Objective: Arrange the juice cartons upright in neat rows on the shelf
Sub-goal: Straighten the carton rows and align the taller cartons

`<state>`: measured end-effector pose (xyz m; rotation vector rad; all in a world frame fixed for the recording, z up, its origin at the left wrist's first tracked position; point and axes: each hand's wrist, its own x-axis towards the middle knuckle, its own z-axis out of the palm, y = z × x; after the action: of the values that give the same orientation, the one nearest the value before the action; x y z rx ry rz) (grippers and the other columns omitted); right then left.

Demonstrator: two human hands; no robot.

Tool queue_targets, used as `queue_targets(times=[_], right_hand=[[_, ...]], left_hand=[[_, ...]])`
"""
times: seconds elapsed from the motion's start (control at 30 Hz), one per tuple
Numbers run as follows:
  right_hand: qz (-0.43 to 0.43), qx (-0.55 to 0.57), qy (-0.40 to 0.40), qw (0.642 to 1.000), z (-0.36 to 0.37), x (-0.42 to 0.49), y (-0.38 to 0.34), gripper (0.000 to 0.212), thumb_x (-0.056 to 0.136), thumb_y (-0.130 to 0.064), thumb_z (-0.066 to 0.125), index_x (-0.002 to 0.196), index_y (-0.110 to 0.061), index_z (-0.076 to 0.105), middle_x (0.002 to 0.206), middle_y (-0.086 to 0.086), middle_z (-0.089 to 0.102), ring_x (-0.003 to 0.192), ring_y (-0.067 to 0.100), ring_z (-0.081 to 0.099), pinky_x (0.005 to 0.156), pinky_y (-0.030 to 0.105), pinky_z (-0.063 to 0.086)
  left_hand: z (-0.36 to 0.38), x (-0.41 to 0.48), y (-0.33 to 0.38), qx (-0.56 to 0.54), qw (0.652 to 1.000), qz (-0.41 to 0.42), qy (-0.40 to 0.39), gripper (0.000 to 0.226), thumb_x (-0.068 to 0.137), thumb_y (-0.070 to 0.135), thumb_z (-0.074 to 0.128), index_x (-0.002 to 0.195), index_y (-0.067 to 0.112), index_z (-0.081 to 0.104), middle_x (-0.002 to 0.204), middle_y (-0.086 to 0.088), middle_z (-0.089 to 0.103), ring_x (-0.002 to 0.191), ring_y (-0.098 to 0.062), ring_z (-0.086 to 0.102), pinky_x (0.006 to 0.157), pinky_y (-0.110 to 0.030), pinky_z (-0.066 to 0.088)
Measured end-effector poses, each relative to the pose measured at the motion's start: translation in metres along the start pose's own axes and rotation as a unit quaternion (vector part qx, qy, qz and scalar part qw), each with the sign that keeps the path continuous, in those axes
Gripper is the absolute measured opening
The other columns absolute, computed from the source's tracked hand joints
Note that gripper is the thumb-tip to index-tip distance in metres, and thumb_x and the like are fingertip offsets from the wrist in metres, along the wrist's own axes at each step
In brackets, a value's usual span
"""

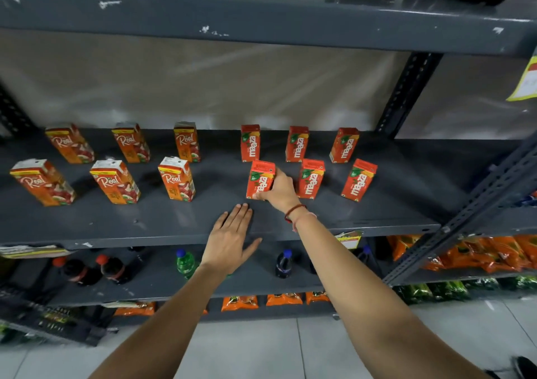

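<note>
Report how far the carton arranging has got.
Nearly done: six Real cartons and five Maaza cartons stand upright in two rows on the shelf. The right hand grips the front-left Maaza carton; left hand rests flat. Left: release it.

A dark grey metal shelving unit [334, 227] fills most of the frame, its paint chipped white along the upper shelf edge [261, 27]; a perforated upright [406, 93] slants at the right; behind the middle shelf hangs a dull beige backing sheet [203, 82], creased and faintly glossy; a yellow tag [526, 82] shows at the right edge; pale floor tiles [261, 346] with thin joints cross the bottom, softly reflecting overhead light.
</note>
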<state>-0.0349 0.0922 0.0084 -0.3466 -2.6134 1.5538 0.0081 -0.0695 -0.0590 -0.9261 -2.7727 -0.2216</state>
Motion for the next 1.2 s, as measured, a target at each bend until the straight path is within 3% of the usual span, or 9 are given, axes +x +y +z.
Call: queue_targets(times=[0.13,0.3,0.37,0.47,0.6,0.73,0.83,1.03,1.2], right_hand=[[-0.005,-0.041,-0.029,0.999,0.005,0.011,0.0,0.068,0.071,-0.006,0.08,0.13,-0.007,0.047,0.128,0.014,0.061,0.121,0.029,0.058,0.103,0.042,0.044],[-0.02,-0.072,-0.009,0.997,-0.005,-0.003,0.008,0.062,0.074,-0.011,0.078,0.127,-0.005,0.047,0.126,0.017,0.063,0.119,0.029,0.059,0.104,0.043,0.046],[-0.029,-0.054,0.052,0.997,-0.018,-0.022,0.022,0.044,0.076,-0.012,0.077,0.115,-0.004,0.058,0.106,0.018,0.071,0.1,0.028,0.068,0.094,0.042,0.054],[-0.035,-0.012,0.233,0.972,-0.048,-0.055,0.051,0.012,0.076,-0.018,0.077,0.08,-0.015,0.066,0.074,0.008,0.072,0.071,0.024,0.069,0.072,0.033,0.056],[0.006,0.044,0.41,0.911,-0.103,-0.071,0.09,0.027,0.071,-0.02,0.081,0.089,-0.019,0.06,0.086,0.004,0.062,0.076,0.021,0.061,0.075,0.04,0.054],[0.076,0.026,0.3,0.95,-0.154,-0.05,0.119,0.07,0.068,-0.01,0.083,0.129,-0.007,0.049,0.123,0.013,0.056,0.109,0.022,0.055,0.092,0.036,0.051],[0.086,0.037,0.189,0.977,-0.169,-0.035,0.131,0.086,0.068,-0.005,0.083,0.141,-0.006,0.036,0.132,0.015,0.054,0.12,0.028,0.054,0.1,0.037,0.046],[0.058,0.002,0.111,0.992,-0.176,-0.013,0.138,0.055,0.077,-0.005,0.076,0.126,-0.006,0.052,0.122,0.015,0.064,0.114,0.029,0.061,0.094,0.03,0.046],[0.042,-0.015,0.035,0.998,-0.192,-0.002,0.143,0.055,0.081,-0.006,0.071,0.131,-0.006,0.048,0.13,0.014,0.06,0.12,0.027,0.056,0.104,0.037,0.044]], left_hand=[[0.002,0.0,0.0,-0.015,1.0,0.003,0.007,0.067,0.091,0.052,0.038,0.14,0.006,0.036,0.146,-0.012,0.04,0.137,-0.024,0.033,0.113,-0.041,0.019],[-0.001,0.004,0.004,-0.075,0.995,-0.023,0.054,0.064,0.088,0.052,0.034,0.128,0.006,0.052,0.133,-0.013,0.055,0.126,-0.025,0.048,0.105,-0.042,0.035],[-0.002,0.01,0.004,-0.112,0.989,-0.057,0.08,0.055,0.088,0.048,0.041,0.121,0.008,0.059,0.123,-0.012,0.063,0.117,-0.027,0.056,0.097,-0.041,0.041],[-0.006,0.019,0.002,-0.181,0.971,-0.107,0.112,0.032,0.089,0.036,0.055,0.108,0.011,0.062,0.103,-0.009,0.067,0.098,-0.028,0.061,0.084,-0.041,0.044],[-0.012,0.028,0.015,-0.227,0.96,-0.076,0.147,0.015,0.087,0.026,0.062,0.092,0.013,0.062,0.087,-0.003,0.062,0.075,-0.02,0.059,0.068,-0.036,0.048],[-0.009,0.048,0.051,-0.33,0.939,-0.052,0.085,0.016,0.086,0.029,0.061,0.096,0.017,0.06,0.095,0.005,0.056,0.078,-0.009,0.056,0.07,-0.029,0.05],[0.0,0.068,0.072,-0.387,0.917,-0.073,0.064,0.029,0.081,0.025,0.069,0.104,0.012,0.056,0.104,0.0,0.054,0.093,-0.013,0.056,0.079,-0.026,0.047],[0.01,0.11,0.083,-0.4,0.905,-0.142,0.032,0.072,0.073,0.027,0.077,0.132,0.003,0.041,0.127,-0.015,0.055,0.116,-0.028,0.052,0.096,-0.035,0.042],[0.015,0.134,0.081,-0.388,0.908,-0.156,0.003,0.082,0.072,0.038,0.076,0.137,0.009,0.036,0.124,-0.014,0.061,0.111,-0.031,0.057,0.092,-0.046,0.047]])
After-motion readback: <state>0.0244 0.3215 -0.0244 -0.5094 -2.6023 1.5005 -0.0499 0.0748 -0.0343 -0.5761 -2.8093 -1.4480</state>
